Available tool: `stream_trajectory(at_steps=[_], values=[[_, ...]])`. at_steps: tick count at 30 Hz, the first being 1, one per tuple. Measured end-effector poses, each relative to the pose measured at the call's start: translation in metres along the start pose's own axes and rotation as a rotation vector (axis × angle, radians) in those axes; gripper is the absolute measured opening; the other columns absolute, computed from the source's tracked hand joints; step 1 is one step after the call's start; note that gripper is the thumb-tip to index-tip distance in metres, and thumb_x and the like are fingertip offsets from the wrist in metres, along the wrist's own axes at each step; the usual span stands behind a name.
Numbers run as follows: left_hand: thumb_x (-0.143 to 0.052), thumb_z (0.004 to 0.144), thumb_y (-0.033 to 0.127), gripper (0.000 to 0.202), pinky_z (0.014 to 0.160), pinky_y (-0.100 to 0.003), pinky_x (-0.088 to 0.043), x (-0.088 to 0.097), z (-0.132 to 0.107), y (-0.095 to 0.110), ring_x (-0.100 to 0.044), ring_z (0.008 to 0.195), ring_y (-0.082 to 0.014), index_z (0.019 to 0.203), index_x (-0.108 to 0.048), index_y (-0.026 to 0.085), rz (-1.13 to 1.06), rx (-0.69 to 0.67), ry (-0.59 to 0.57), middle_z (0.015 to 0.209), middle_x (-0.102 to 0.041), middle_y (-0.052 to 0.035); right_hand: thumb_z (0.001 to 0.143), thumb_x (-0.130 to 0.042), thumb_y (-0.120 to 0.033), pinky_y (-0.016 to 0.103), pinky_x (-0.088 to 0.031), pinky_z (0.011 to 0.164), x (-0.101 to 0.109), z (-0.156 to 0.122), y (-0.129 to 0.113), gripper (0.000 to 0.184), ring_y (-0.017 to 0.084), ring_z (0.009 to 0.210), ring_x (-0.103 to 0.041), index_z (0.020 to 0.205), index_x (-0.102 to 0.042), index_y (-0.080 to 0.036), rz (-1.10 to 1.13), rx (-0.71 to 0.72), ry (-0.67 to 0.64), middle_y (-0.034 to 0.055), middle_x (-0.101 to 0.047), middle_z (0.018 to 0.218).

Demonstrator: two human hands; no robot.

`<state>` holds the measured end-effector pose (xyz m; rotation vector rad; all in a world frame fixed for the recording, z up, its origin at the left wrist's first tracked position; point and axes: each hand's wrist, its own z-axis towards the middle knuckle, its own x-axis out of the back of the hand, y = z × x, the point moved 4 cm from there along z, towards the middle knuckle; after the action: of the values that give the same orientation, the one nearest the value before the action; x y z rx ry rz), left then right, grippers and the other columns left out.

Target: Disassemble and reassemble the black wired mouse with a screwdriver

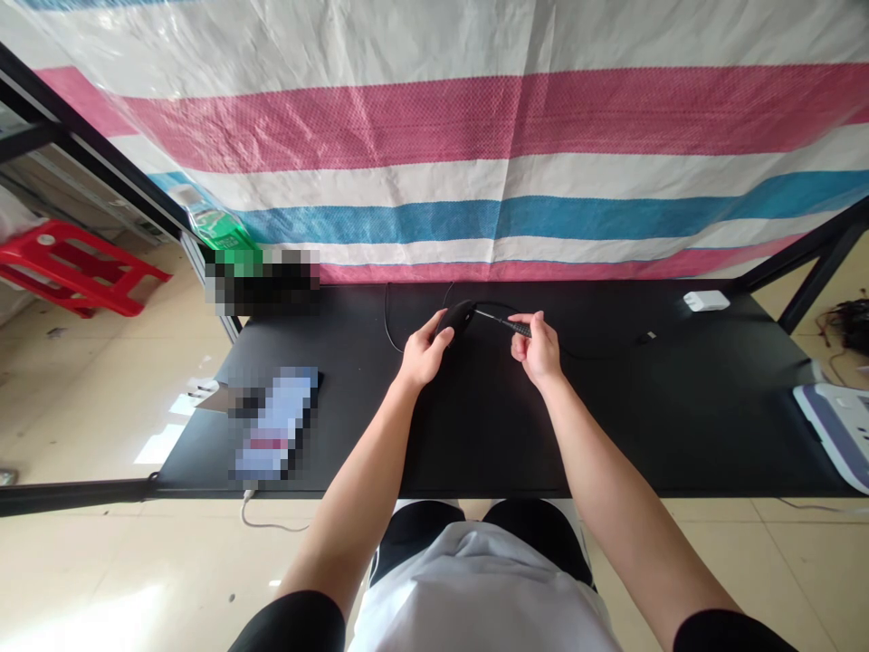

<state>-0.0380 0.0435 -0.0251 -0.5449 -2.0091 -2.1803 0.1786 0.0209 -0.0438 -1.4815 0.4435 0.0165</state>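
Note:
My left hand (424, 353) is closed around a black computer mouse (459, 317), tilted up off the black table (475, 426). In my right hand (539, 351) is a screwdriver (490, 317) with a dark handle and a thin metal shaft. Its shaft points left, with the tip at the mouse's right end; whether it sits in a screw or a seam is too small to tell. A thin black cable (388, 317) runs over the table behind the mouse.
A phone (275, 426) lies at the left, a white cable (272, 526) hanging below it. To the right are a small USB plug (650, 336), a white charger (706, 301) and a power strip (838, 435). A striped sheet (502, 118) hangs behind; a green-labelled bottle (227, 237) stands back left.

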Motion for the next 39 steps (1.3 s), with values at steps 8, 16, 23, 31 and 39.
stream_trajectory(at_steps=[8, 16, 23, 31, 39], values=[[-0.052, 0.088, 0.049, 0.060, 0.101, -0.035, -0.045, 0.0000, 0.0000, 0.0007, -0.065, 0.105, -0.0262, 0.138, -0.056, 0.016, 0.012, -0.010, -0.004, 0.103, -0.074, -0.0045, 0.071, -0.074, -0.054, 0.021, -0.025, 0.040, 0.0014, 0.0014, 0.0006, 0.038, 0.006, 0.038, -0.033, 0.083, -0.059, -0.021, 0.036, -0.031, 0.034, -0.0112, -0.037, 0.044], [-0.053, 0.087, 0.049, 0.059, 0.101, -0.035, -0.045, 0.0005, -0.0002, 0.0003, -0.065, 0.106, -0.0267, 0.137, -0.057, 0.017, 0.015, 0.000, 0.008, 0.104, -0.074, -0.0046, 0.065, -0.077, -0.035, 0.022, -0.033, 0.044, 0.0029, 0.0015, -0.0050, 0.031, 0.008, 0.046, -0.041, 0.088, -0.061, -0.021, 0.083, -0.010, -0.011, -0.0093, -0.045, 0.049], [-0.053, 0.087, 0.048, 0.059, 0.100, -0.035, -0.046, 0.0002, 0.0000, 0.0002, -0.066, 0.103, -0.0263, 0.137, -0.057, 0.017, 0.017, -0.008, 0.002, 0.101, -0.074, -0.0043, 0.066, -0.076, -0.039, 0.021, -0.033, 0.041, -0.0013, 0.0000, -0.0063, 0.033, 0.009, 0.046, -0.048, 0.090, -0.063, -0.021, 0.099, -0.021, -0.020, -0.0066, -0.053, 0.055], [-0.053, 0.087, 0.049, 0.060, 0.101, -0.035, -0.046, -0.0008, 0.0004, -0.0018, -0.066, 0.104, -0.0261, 0.137, -0.057, 0.017, 0.014, -0.009, 0.001, 0.103, -0.074, -0.0045, 0.079, -0.061, -0.066, 0.021, -0.025, 0.033, 0.0017, 0.0009, 0.0004, 0.048, 0.007, 0.031, -0.036, 0.086, -0.064, -0.019, -0.012, -0.004, 0.045, -0.0088, -0.041, 0.040], [-0.053, 0.087, 0.050, 0.061, 0.102, -0.036, -0.046, 0.0001, 0.0004, -0.0015, -0.066, 0.106, -0.0270, 0.138, -0.057, 0.016, 0.013, -0.004, 0.007, 0.103, -0.074, -0.0049, 0.065, -0.078, -0.047, 0.018, -0.028, 0.036, 0.0015, 0.0018, -0.0025, 0.040, 0.007, 0.042, -0.043, 0.087, -0.055, -0.023, 0.061, -0.033, 0.073, -0.0104, -0.047, 0.051]])
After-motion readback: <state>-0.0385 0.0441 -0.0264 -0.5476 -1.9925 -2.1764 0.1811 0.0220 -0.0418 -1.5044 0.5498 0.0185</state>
